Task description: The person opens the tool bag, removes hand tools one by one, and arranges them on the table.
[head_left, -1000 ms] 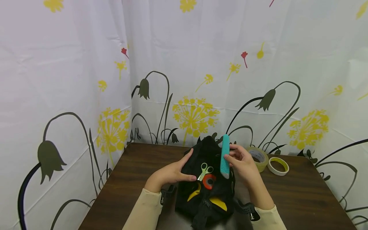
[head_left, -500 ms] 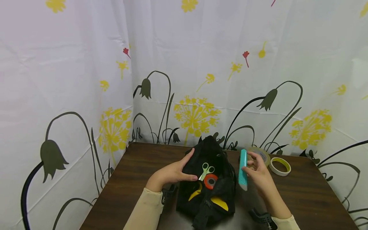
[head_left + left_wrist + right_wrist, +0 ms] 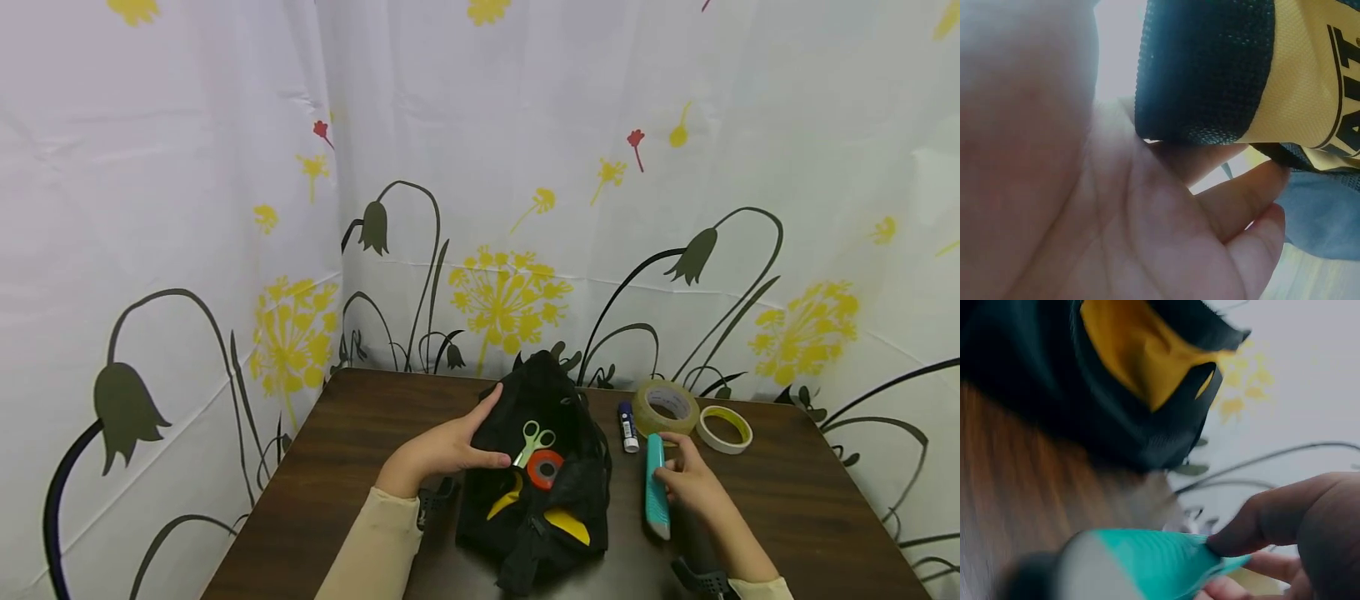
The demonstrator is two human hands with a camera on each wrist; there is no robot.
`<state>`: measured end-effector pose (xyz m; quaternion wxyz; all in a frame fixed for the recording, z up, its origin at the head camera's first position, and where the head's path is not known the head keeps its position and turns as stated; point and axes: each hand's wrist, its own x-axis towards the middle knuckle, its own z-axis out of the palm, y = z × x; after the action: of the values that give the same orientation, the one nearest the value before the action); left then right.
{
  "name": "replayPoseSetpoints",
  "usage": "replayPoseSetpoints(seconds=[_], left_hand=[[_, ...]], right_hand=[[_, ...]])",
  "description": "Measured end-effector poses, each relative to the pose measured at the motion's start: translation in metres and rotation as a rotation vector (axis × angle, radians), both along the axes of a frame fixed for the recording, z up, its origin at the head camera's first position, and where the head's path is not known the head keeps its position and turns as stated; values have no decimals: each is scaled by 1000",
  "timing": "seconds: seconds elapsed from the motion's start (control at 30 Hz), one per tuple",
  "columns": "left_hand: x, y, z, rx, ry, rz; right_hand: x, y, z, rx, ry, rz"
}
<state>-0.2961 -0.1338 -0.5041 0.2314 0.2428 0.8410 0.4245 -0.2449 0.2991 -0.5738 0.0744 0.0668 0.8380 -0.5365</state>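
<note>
A black bag (image 3: 480, 521) with yellow patches sits on the table, its mouth agape. In it show green-handled scissors (image 3: 522, 455) and an orange roll of tape (image 3: 533, 470). My left hand (image 3: 442, 454) holds the bag's left side, thumb over the edge; in the left wrist view the bag's yellow, lettered panel (image 3: 1300, 81) lies against the fingers. To the right of the bag, my right hand (image 3: 693, 479) pinches a teal utility knife (image 3: 656, 487) with a ribbed grip and pale end, low over the table. Whether the knife touches the tabletop, I cannot tell.
A glue stick (image 3: 628, 427) stands between the bag and a wide roll of clear packing tape (image 3: 642, 407). Beside that lies a white roll of tape (image 3: 711, 436) with a yellow core. A patterned curtain (image 3: 480, 167) hangs behind the dark wooden table (image 3: 375, 400).
My right hand has carried the teal utility knife from over the bag rightward and down toward the table. The glue stick now shows. My left hand stays on the bag.
</note>
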Motion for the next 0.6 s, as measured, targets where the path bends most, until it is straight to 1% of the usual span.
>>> replayPoseSetpoints(seconds=[0.07,0.17,0.37,0.5,0.6], left_hand=[[1,0,-1,6,-4,1],[1,0,-1,16,-6,2],[2,1,0,12,-8,-2],[2,1,1,7,-6,1],[3,1,1,1,-2,5]], right_hand=[[0,3,-6,3,-36,13],[0,5,-10,18,-68,22],[2,3,-7,32,-102,62],[3,4,-7,92,-129,63],[2,7,-9,111,-148,57]])
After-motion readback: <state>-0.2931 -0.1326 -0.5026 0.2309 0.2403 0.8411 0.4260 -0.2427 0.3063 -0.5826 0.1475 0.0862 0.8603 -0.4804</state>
